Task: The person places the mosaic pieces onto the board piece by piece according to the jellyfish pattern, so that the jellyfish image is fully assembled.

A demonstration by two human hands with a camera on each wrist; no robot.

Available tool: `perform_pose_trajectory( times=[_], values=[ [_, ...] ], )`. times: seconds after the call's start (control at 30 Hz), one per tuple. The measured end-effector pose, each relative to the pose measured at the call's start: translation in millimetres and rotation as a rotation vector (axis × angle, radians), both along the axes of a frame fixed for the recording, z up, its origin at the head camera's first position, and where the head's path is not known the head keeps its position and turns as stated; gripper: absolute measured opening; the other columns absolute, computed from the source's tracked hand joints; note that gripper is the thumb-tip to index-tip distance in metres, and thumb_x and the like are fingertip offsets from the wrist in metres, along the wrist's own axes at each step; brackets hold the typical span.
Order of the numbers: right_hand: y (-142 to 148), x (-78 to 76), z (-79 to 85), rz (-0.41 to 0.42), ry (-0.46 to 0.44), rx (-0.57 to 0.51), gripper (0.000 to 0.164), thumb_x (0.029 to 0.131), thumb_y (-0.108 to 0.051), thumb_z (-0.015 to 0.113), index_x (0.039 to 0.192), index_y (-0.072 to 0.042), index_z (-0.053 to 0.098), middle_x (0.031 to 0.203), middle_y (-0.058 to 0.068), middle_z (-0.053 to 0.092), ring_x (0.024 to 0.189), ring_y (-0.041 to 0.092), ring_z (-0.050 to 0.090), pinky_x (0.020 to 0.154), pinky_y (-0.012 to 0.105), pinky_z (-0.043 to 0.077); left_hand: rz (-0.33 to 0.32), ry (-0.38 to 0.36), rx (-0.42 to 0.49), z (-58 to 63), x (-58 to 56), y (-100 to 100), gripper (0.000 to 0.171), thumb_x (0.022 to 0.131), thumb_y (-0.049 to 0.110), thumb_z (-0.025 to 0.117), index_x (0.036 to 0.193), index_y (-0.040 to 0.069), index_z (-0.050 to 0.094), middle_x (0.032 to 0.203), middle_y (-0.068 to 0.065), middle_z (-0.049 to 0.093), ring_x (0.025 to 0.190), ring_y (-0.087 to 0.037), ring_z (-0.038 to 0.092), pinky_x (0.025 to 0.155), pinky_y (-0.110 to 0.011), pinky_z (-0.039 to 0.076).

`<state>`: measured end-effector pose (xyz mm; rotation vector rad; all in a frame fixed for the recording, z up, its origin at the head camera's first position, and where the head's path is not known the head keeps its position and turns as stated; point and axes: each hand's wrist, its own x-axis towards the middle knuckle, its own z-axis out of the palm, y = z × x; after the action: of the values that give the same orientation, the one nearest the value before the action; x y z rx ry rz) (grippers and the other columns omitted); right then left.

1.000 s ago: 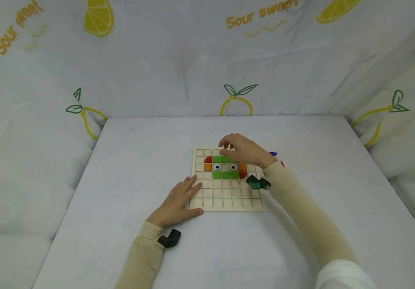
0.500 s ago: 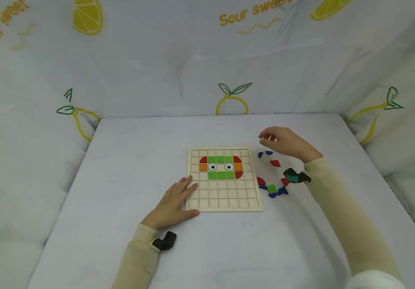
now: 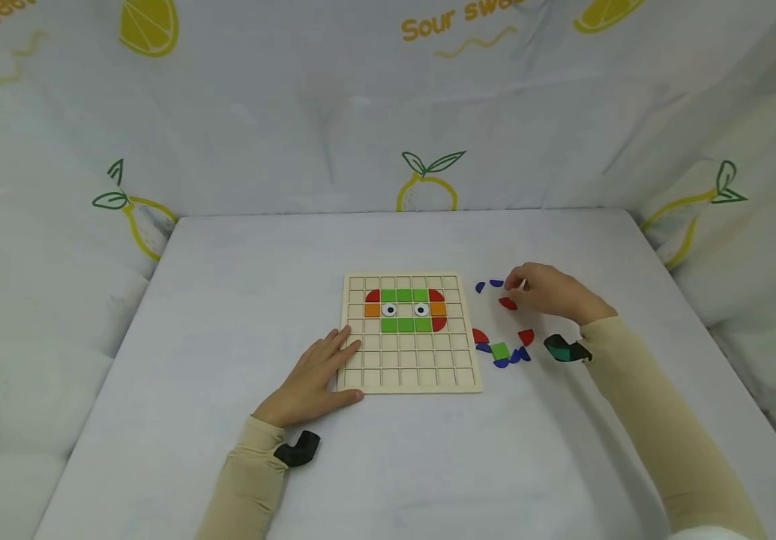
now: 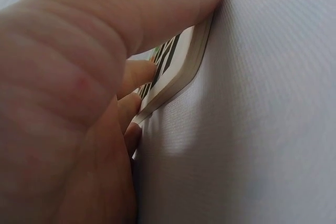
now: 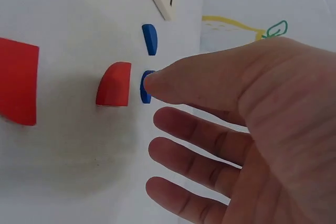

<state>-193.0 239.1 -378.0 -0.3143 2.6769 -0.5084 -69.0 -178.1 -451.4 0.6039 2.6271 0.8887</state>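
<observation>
A pale wooden grid board (image 3: 408, 361) lies on the table. Set into it are green squares (image 3: 405, 325), orange squares, red quarter-rounds and two eye tiles (image 3: 389, 309). My left hand (image 3: 310, 382) rests spread on the board's left side, its thumb along the front corner; the left wrist view shows the thumb (image 4: 173, 6) against the board's edge (image 4: 181, 74). My right hand (image 3: 546, 291) hovers close beside a loose red quarter-round (image 3: 507, 304). In the right wrist view its fingers are slightly bent and apart, and the thumb overlaps a blue half-round (image 5: 145, 91); nothing is between them.
Right of the board lie more loose pieces: a red quarter-round (image 3: 525, 337), another red one (image 3: 480, 336) at the board's edge, a green square (image 3: 499, 351) and several small blue pieces (image 3: 501, 363). A white cloth backdrop (image 3: 259, 150) with lemon prints stands behind the table.
My right hand has moved from over the board to the right, then down toward the loose red quarter-round. The left hand stays on the board; the head view has shifted slightly.
</observation>
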Motion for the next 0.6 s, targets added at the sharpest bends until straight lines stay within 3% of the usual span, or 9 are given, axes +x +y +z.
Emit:
perform_pose_trajectory(
  times=[0.17, 0.37, 0.6],
  values=[
    [1.7, 4.8, -10.7, 0.008, -0.012, 0.037, 0.036, 0.099, -0.012, 0.057, 0.134, 0.0, 0.061, 0.136, 0.026, 0.056, 0.119, 0.041, 0.054, 0.103, 0.061, 0.05, -0.007, 0.006, 0.002, -2.9, -0.9, -0.3, 0.085, 0.091, 0.043, 0.072, 0.161, 0.018, 0.03, 0.173, 0.0, 0.009, 0.161, -0.026, 0.004, 0.13, -0.054, 0.007],
    [5.2, 7.5, -21.9, 0.002, 0.008, 0.045, 0.035, 0.098, -0.005, 0.052, 0.132, 0.001, 0.062, 0.129, 0.023, 0.059, 0.114, 0.037, 0.056, 0.101, 0.057, 0.053, -0.014, 0.009, -0.002, -4.5, -2.0, 1.4, 0.086, 0.091, 0.045, 0.071, 0.161, 0.018, 0.029, 0.173, 0.001, 0.008, 0.161, -0.025, 0.004, 0.13, -0.053, 0.007],
    [2.0, 6.5, -28.5, 0.007, 0.059, 0.034, 0.036, 0.092, -0.003, 0.06, 0.128, 0.002, 0.064, 0.121, 0.021, 0.063, 0.108, 0.035, 0.059, 0.097, 0.053, 0.056, -0.002, 0.012, -0.009, -4.6, -1.7, -0.2, 0.086, 0.091, 0.045, 0.071, 0.161, 0.018, 0.029, 0.173, 0.001, 0.007, 0.161, -0.025, 0.004, 0.13, -0.054, 0.008]
  ],
)
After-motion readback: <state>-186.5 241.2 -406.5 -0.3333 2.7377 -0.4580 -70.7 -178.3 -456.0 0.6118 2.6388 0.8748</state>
